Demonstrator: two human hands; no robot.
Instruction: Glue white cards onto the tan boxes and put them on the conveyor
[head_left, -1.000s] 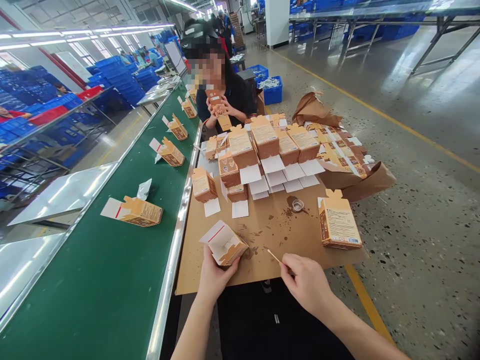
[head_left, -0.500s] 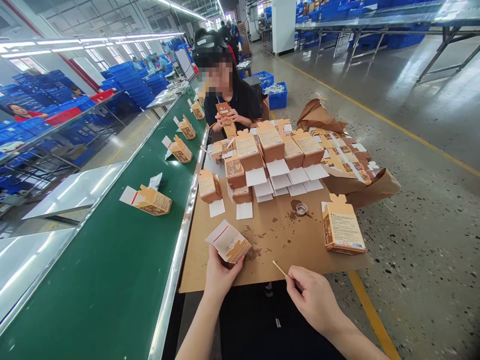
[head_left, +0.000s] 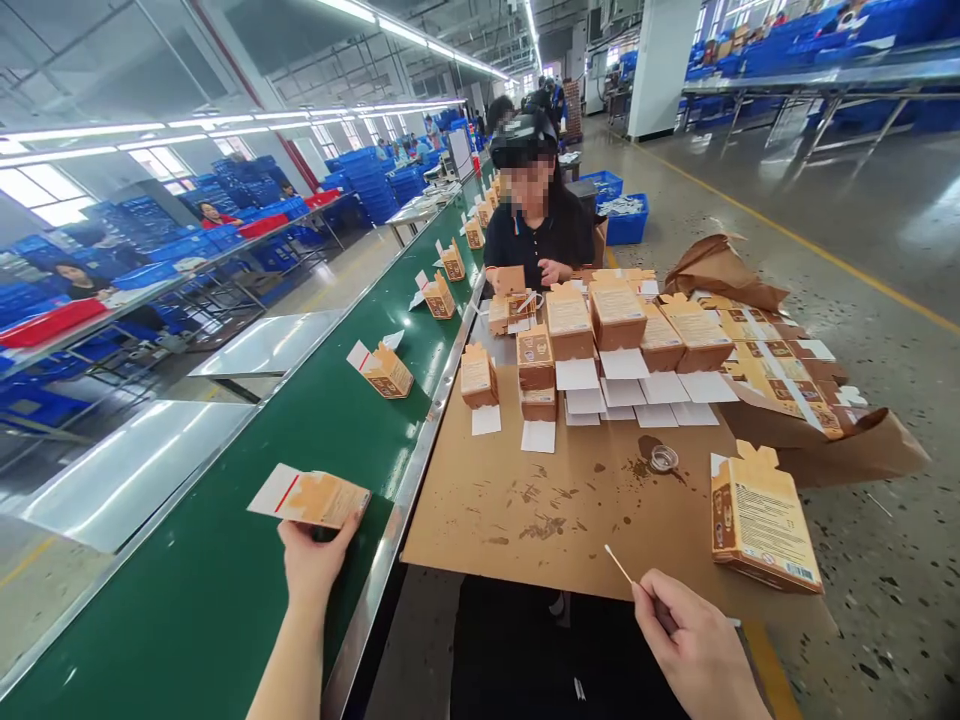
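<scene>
My left hand (head_left: 315,560) grips a small brown-and-cream carton (head_left: 326,498) over the green conveyor belt (head_left: 225,580); the carton's white flap with a red stripe points left. Whether its base touches the belt I cannot tell. Between the fingertips of my right hand (head_left: 690,630) is a thin cotton swab (head_left: 619,565), its white tip pointing up and left above the near edge of the cardboard-covered table (head_left: 480,520). A small clear dish (head_left: 664,459) sits among wet spots farther back. One carton (head_left: 761,520) stands at the right edge.
Several stacked cartons (head_left: 570,325) with white flaps fill the table's far side. A co-worker (head_left: 536,230) sits behind them, hands at a carton. More open cartons (head_left: 386,370) stand along the belt. Flat cartons in brown paper (head_left: 787,360) lie at right. A metal rail (head_left: 405,500) edges the belt.
My left hand has carried the carton left from above the table to over the belt. The view has turned left. My right hand still holds the swab. The co-worker's hands have lowered.
</scene>
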